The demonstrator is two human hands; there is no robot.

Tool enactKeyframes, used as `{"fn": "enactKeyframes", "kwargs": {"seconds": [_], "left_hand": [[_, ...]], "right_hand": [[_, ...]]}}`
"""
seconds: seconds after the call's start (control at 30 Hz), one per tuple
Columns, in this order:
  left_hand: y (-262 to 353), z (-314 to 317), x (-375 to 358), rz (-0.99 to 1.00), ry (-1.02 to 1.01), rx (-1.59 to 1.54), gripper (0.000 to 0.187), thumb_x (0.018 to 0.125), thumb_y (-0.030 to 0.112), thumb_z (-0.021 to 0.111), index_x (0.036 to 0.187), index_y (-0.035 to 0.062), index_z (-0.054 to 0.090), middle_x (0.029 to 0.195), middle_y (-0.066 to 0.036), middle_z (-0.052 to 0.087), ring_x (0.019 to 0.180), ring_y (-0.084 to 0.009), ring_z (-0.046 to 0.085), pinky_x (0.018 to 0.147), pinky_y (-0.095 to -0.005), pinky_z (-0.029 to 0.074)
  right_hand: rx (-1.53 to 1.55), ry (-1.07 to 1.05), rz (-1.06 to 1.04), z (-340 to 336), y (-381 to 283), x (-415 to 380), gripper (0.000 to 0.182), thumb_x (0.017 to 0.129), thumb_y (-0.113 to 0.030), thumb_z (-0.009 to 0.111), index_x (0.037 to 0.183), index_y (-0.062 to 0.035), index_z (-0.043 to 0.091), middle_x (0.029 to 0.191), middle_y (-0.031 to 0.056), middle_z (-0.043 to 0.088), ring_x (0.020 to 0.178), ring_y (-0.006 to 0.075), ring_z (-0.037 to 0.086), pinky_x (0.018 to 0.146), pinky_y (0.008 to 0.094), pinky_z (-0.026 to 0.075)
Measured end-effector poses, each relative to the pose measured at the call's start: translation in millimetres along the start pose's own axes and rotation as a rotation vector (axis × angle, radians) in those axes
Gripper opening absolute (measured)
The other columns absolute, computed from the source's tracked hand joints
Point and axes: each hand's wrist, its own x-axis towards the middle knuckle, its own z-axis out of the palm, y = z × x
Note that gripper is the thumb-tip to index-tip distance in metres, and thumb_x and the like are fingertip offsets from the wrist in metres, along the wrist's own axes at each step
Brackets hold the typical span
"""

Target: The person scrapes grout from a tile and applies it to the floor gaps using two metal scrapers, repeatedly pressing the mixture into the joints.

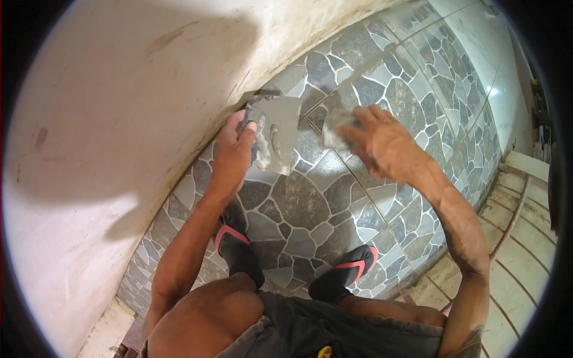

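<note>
My left hand (233, 149) grips the left edge of a flat, roughly rectangular tile piece (285, 128), thumb on top and fingers underneath. Wet grey mortar coats much of its upper face, with a small ridge near the middle and whitish smears along the left side. To its right, my right hand (388, 143) is closed on a small flat grey scraper-like piece (335, 126). Motion blurs its fingers and that piece, so I cannot tell its exact kind. A narrow gap separates the two held pieces, both over the tiled floor.
Stone-patterned floor tiles (301, 200) with dark joints run beneath me. A stained pale wall (119, 95) rises on the left. My feet in dark socks and pink-strapped flip-flops (352, 268) stand below my hands. At right are a pale lined surface (513, 238) and a thin curved rod (514, 218).
</note>
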Motion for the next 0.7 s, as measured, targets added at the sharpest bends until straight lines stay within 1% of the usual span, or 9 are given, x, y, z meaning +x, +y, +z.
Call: {"fn": "enactKeyframes", "kwargs": {"seconds": [0.03,0.07,0.17,0.27,0.37,0.47,0.57,0.67,0.7], "left_hand": [[5,-2,-1,-0.019,-0.007,-0.044,0.033,0.099,0.013,0.052,0.128,-0.003,0.052,0.086,-0.005,0.061,0.067,-0.0084,0.056,0.054,-0.0256,0.048],[10,-3,-4,-0.037,-0.016,-0.087,0.033,0.098,0.013,0.052,0.128,-0.0028,0.052,0.085,-0.005,0.061,0.066,-0.0085,0.056,0.052,-0.0259,0.049],[5,-1,-6,-0.036,-0.021,-0.09,0.034,0.098,0.012,0.052,0.129,-0.0023,0.051,0.085,-0.004,0.061,0.063,-0.0084,0.056,0.048,-0.026,0.049],[-1,2,-11,-0.056,-0.027,-0.061,0.034,0.098,0.012,0.053,0.129,-0.0023,0.051,0.086,-0.004,0.061,0.064,-0.0084,0.056,0.047,-0.0262,0.049],[-7,-1,-9,-0.071,-0.045,-0.105,0.035,0.099,0.013,0.053,0.13,-0.0027,0.05,0.087,-0.004,0.061,0.065,-0.0085,0.057,0.047,-0.0263,0.05],[-12,-9,-10,-0.054,-0.016,-0.115,0.036,0.099,0.013,0.053,0.131,-0.0032,0.048,0.088,-0.004,0.061,0.067,-0.0082,0.057,0.047,-0.0264,0.05],[-6,-9,-8,-0.084,0.002,-0.148,0.037,0.099,0.013,0.052,0.132,-0.0031,0.047,0.091,-0.005,0.062,0.068,-0.0079,0.057,0.048,-0.0259,0.05],[-6,-10,-5,-0.094,-0.004,-0.176,0.036,0.1,0.013,0.051,0.132,-0.0028,0.048,0.093,-0.005,0.063,0.067,-0.0081,0.057,0.047,-0.0263,0.05],[-8,-12,-4,-0.088,0.0,-0.184,0.035,0.1,0.012,0.05,0.131,-0.0027,0.048,0.093,-0.005,0.063,0.067,-0.0082,0.058,0.046,-0.0266,0.049]], "right_hand": [[0.065,-0.007,0.065,3,10,2,0.05,0.076,-0.011,0.073,0.123,-0.0051,0.059,0.115,0.0234,0.057,0.104,0.0357,0.056,0.096,0.0432,0.046],[0.001,0.018,0.18,22,22,2,0.058,0.077,-0.013,0.074,0.131,-0.0105,0.056,0.111,0.0216,0.054,0.096,0.0378,0.058,0.086,0.0445,0.052],[-0.071,0.103,0.331,54,34,23,0.056,0.082,-0.02,0.071,0.134,-0.0112,0.053,0.11,0.0221,0.054,0.099,0.0385,0.056,0.087,0.0453,0.05],[-0.211,0.096,0.375,94,43,46,0.054,0.086,-0.027,0.068,0.135,-0.0114,0.053,0.112,0.0223,0.054,0.103,0.0391,0.055,0.09,0.0472,0.049],[-0.262,0.021,0.358,105,45,48,0.048,0.09,-0.025,0.062,0.134,-0.0075,0.055,0.117,0.0238,0.055,0.108,0.0376,0.053,0.09,0.0433,0.047],[-0.198,-0.402,0.47,45,21,59,0.049,0.09,-0.022,0.06,0.136,-0.0064,0.053,0.119,0.0241,0.053,0.11,0.0369,0.052,0.091,0.0433,0.047],[-0.16,-0.069,0.42,72,11,53,0.049,0.087,-0.016,0.061,0.134,-0.0036,0.054,0.118,0.0238,0.054,0.109,0.0362,0.052,0.091,0.0439,0.047],[-0.267,0.004,0.33,117,13,44,0.049,0.085,-0.013,0.061,0.133,-0.0022,0.055,0.117,0.0238,0.055,0.108,0.0367,0.052,0.091,0.0449,0.047],[-0.239,-0.082,0.361,107,10,44,0.051,0.085,-0.013,0.06,0.134,-0.0018,0.053,0.117,0.0239,0.055,0.108,0.0367,0.052,0.091,0.0448,0.047]]}}
